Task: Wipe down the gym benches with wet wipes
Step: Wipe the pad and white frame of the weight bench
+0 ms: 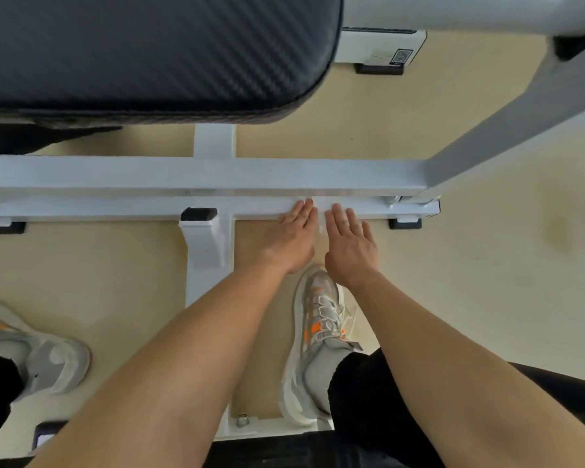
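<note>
Near edge: grey-and-orange right shoe (pixel 321 332) on the beige floor (pixel 487 282), left shoe (pixel 38 352) well apart at the left. Both forearms reach forward. Left hand (pixel 293 238) and right hand (pixel 350 244) sit side by side, released, fingers straight and flat, fingertips pressing a white wet wipe (pixel 319 211) onto the lower white frame rail (pixel 115 209). Wipe edges are hard to tell against the white paint. Beyond it: upper crossbar (pixel 183 173), then the black bench pad (pixel 149 52).

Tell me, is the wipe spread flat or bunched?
Spread flat, it seems: the wipe lies thin on the bar, pressed by the left hand and right hand. Whether folded, cannot tell.
</note>
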The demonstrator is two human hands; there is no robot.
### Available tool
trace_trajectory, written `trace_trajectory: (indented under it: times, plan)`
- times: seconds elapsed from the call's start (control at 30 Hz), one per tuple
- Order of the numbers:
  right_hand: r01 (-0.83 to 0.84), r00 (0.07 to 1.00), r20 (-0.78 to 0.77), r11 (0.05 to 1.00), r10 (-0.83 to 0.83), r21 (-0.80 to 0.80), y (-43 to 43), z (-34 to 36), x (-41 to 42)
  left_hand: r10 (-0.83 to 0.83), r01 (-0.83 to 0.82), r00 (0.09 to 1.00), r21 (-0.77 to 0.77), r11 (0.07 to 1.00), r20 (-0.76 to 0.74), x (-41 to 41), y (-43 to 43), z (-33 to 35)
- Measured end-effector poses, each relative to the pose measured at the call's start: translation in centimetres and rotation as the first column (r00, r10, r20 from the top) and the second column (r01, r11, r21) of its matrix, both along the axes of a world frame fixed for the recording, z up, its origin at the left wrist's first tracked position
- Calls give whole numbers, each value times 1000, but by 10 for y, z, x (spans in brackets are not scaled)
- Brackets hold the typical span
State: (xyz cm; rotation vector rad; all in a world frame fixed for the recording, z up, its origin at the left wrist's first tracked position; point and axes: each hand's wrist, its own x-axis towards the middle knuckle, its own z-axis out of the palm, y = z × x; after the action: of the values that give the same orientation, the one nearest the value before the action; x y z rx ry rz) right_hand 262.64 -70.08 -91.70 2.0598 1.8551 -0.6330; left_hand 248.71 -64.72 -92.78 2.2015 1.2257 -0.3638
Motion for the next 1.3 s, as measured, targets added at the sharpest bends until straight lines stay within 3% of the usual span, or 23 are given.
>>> trace_trajectory:
  times: [0.33,0.57,0.7,0.9,1.0,1.1,1.3]
  plan:
    - [-104,988,-108,992,111,65,20,-10,-29,-42,55,984,69,996,-174,-49,6,14]
    - [130,991,-15,991,-130,31,-5,-8,49,-167,173,983,76,982,-72,53,3,1]
    - [182,983,-14,983,-182,26,-8,-8,66,-203,208,978,111,972,-48,79,8,2]
    - [-27,989,-142,998,36,63,12,-13,13,-133,151,979,108,983,-157,0,13,7]
    - [-59,986,-154,996,69,69,16,-15,5,-138,160,969,94,983,-204,-21,12,13]
    - [-36,992,-116,997,44,72,8,-16,21,-152,169,973,88,982,-172,-5,13,14]
    - [166,983,-94,983,-159,74,-8,-19,69,-219,220,975,83,972,-30,74,10,4]
